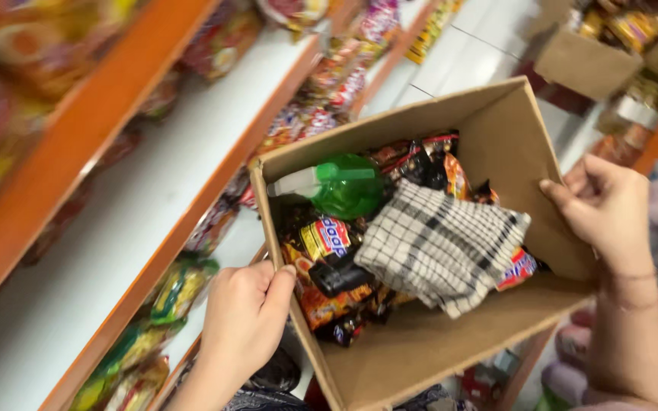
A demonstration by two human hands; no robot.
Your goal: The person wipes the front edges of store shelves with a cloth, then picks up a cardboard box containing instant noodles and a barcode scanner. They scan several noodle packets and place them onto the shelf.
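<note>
Two hands grasp an open cardboard box (496, 137) by opposite walls: left hand (244, 316) clenched over the near-left rim, right hand (607, 209) gripping the right wall. Judged step: carrying the box along orange-edged shelves (85, 129) left of the hands. Setting it down would call for a level, supported spot. Between the hands, the box holds snack packets (327, 243), a green spray bottle (340, 186) and a checked cloth (442, 245).
</note>
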